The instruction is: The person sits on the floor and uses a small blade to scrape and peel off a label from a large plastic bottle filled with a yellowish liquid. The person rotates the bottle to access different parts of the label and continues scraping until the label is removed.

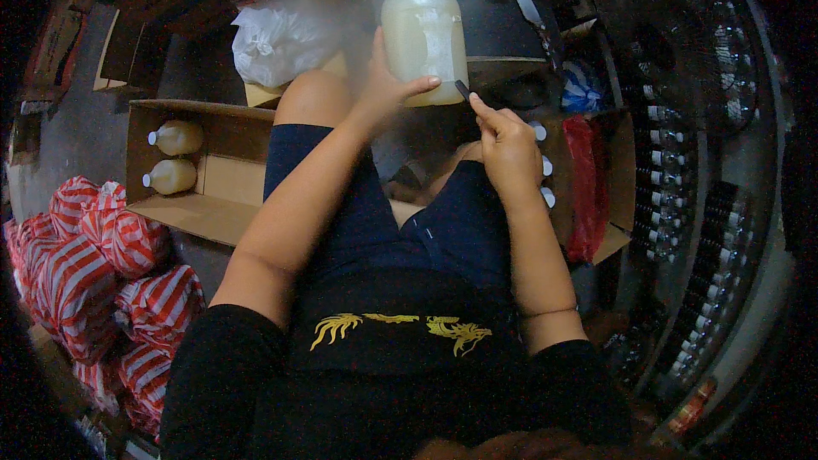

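A large bottle of pale yellowish liquid (418,32) stands roughly upright in front of me, a light strip down its side. Around its lower left side my left hand (393,83) is holding it, thumb across the front. My right hand (508,140) grips a small dark flat tool (463,91), whose tip is at the bottle's lower right edge. What kind of tool it is, I cannot tell. The bottle's underside and the fingers behind it are hidden.
An open cardboard box (230,179) with two filled bottles (176,137) lies left of my legs. Red-striped bags (77,275) are piled lower left. Another box (617,185) on the right holds white-capped bottles and red plastic (581,191). Rows of bottles (664,179) stand far right.
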`<state>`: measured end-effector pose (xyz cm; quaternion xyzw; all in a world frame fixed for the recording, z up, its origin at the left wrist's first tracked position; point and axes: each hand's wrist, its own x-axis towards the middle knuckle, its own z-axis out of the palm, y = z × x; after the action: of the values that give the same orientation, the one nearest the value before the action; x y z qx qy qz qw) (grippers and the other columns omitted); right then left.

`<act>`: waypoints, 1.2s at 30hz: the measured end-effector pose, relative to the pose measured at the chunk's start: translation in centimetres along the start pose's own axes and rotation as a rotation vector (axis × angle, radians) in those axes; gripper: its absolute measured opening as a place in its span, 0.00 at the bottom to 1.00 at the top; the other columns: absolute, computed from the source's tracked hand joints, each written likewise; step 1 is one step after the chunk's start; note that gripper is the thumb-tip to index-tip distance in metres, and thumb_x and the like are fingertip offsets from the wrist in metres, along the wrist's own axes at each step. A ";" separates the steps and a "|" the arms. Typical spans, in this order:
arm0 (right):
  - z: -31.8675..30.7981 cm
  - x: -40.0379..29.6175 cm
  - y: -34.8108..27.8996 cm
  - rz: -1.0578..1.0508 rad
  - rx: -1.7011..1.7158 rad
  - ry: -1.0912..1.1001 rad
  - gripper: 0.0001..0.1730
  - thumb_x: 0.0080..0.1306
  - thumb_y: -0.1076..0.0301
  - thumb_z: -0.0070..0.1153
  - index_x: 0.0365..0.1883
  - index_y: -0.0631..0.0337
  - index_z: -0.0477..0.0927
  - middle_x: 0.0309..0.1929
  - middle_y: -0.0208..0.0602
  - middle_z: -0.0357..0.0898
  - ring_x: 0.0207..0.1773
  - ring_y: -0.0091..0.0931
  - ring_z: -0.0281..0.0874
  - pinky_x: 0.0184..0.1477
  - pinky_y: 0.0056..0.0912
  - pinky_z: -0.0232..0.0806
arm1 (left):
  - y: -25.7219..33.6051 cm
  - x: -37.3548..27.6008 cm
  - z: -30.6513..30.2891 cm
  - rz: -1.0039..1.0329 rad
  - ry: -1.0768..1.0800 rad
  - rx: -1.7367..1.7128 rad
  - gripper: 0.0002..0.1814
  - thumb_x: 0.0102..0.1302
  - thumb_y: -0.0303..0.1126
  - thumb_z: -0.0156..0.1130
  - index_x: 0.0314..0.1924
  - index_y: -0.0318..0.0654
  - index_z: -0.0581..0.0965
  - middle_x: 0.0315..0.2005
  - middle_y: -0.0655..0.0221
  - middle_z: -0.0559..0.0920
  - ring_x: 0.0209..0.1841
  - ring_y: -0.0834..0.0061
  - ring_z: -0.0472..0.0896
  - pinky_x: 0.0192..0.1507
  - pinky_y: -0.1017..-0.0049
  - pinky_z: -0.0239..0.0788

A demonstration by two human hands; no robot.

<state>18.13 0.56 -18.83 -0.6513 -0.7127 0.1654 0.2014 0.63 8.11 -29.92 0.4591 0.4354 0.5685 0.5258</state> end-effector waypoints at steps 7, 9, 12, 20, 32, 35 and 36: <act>1.5 -0.1 0.7 -0.045 0.033 0.048 0.21 0.57 0.81 0.54 0.49 0.52 0.80 0.31 0.45 0.78 0.33 0.35 0.78 0.36 0.32 0.67 | -0.2 0.1 -0.1 0.023 0.019 0.054 0.65 0.34 0.41 0.80 0.67 0.34 0.48 0.57 0.51 0.66 0.59 0.58 0.67 0.60 0.63 0.61; 1.8 -0.1 0.9 -0.044 0.013 0.057 0.22 0.56 0.82 0.54 0.49 0.53 0.80 0.30 0.46 0.77 0.32 0.35 0.77 0.35 0.31 0.67 | 0.1 -0.1 0.1 -0.003 0.031 0.065 0.65 0.34 0.42 0.80 0.67 0.34 0.48 0.57 0.51 0.66 0.59 0.58 0.68 0.60 0.63 0.61; 2.0 -0.1 0.8 -0.042 0.008 0.071 0.22 0.56 0.82 0.54 0.49 0.54 0.80 0.29 0.46 0.76 0.31 0.36 0.77 0.34 0.32 0.67 | 1.1 -0.2 0.2 0.029 0.001 0.058 0.64 0.34 0.43 0.80 0.67 0.33 0.48 0.56 0.50 0.67 0.58 0.58 0.68 0.59 0.63 0.62; 3.1 1.4 0.5 -0.098 0.012 0.161 0.20 0.56 0.81 0.54 0.47 0.56 0.80 0.26 0.48 0.75 0.29 0.41 0.75 0.33 0.39 0.67 | 0.1 -0.1 -0.1 0.085 0.001 0.164 0.66 0.35 0.47 0.79 0.67 0.29 0.47 0.55 0.47 0.68 0.57 0.55 0.69 0.59 0.63 0.62; 3.2 4.7 -0.8 -0.027 0.004 0.158 0.18 0.57 0.80 0.52 0.45 0.58 0.81 0.30 0.54 0.77 0.34 0.46 0.77 0.39 0.42 0.68 | 0.6 -0.2 0.0 0.063 -0.008 0.166 0.67 0.36 0.47 0.78 0.67 0.28 0.45 0.55 0.46 0.67 0.57 0.55 0.69 0.58 0.62 0.63; 3.3 5.6 -1.1 -0.019 0.033 0.156 0.18 0.57 0.79 0.52 0.45 0.58 0.81 0.33 0.55 0.77 0.37 0.47 0.77 0.42 0.42 0.68 | -0.7 0.0 -0.4 0.098 0.022 0.203 0.66 0.36 0.46 0.78 0.67 0.28 0.46 0.55 0.47 0.68 0.57 0.55 0.70 0.58 0.63 0.64; 3.3 5.9 -1.2 -0.023 0.040 0.158 0.18 0.57 0.79 0.52 0.45 0.58 0.81 0.34 0.56 0.77 0.38 0.47 0.77 0.42 0.42 0.68 | -0.6 0.1 -0.3 0.107 0.027 0.209 0.65 0.36 0.46 0.78 0.67 0.29 0.46 0.55 0.47 0.68 0.57 0.55 0.70 0.57 0.63 0.64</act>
<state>15.04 6.36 -20.67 -0.6500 -0.6986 0.1253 0.2717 0.42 8.20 -30.53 0.5265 0.4743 0.5531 0.4381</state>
